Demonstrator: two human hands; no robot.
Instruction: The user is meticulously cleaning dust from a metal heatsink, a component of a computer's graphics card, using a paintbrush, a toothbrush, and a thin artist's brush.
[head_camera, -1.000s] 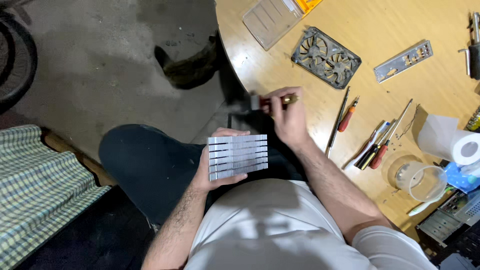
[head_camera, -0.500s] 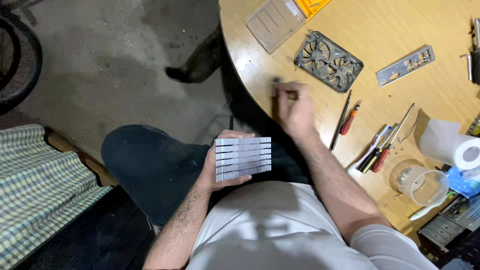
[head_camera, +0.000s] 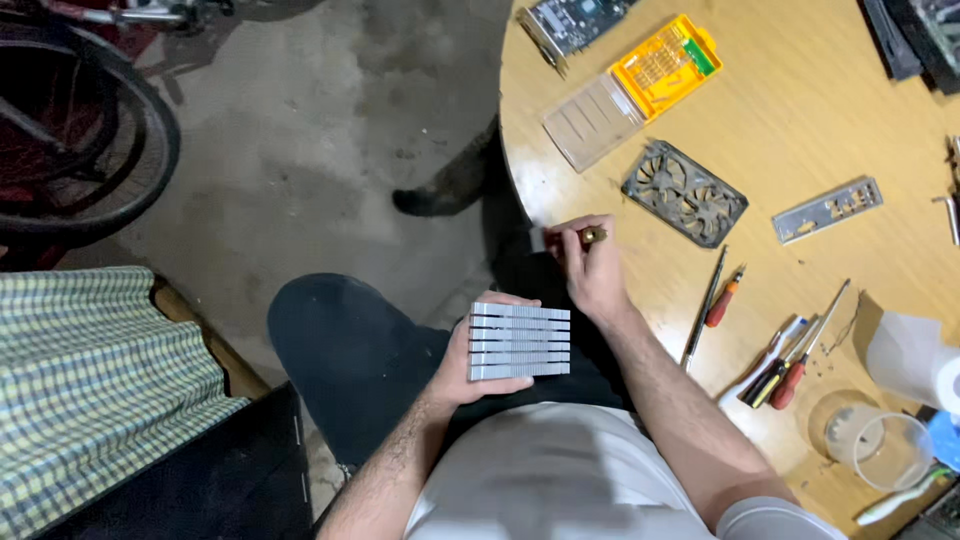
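Your left hand (head_camera: 465, 375) cradles the finned metal block (head_camera: 520, 341) over your lap, fins running left to right; your right hand (head_camera: 592, 270), just beyond it at the tabletop (head_camera: 800, 130) edge, pinches a small brass-tipped tool (head_camera: 592, 236).

Fan shroud (head_camera: 686, 193) on table (head_camera: 800, 110), behind screwdrivers (head_camera: 715, 300).

Round wooden table (head_camera: 800, 110), top surface. On it: yellow bit case (head_camera: 665, 55) with clear lid (head_camera: 592, 120) open, fan shroud (head_camera: 685, 193), metal plate (head_camera: 827, 209), several screwdrivers (head_camera: 775, 355), plastic cup (head_camera: 868, 437), paper roll (head_camera: 915, 362), circuit board (head_camera: 575, 20) at edge.
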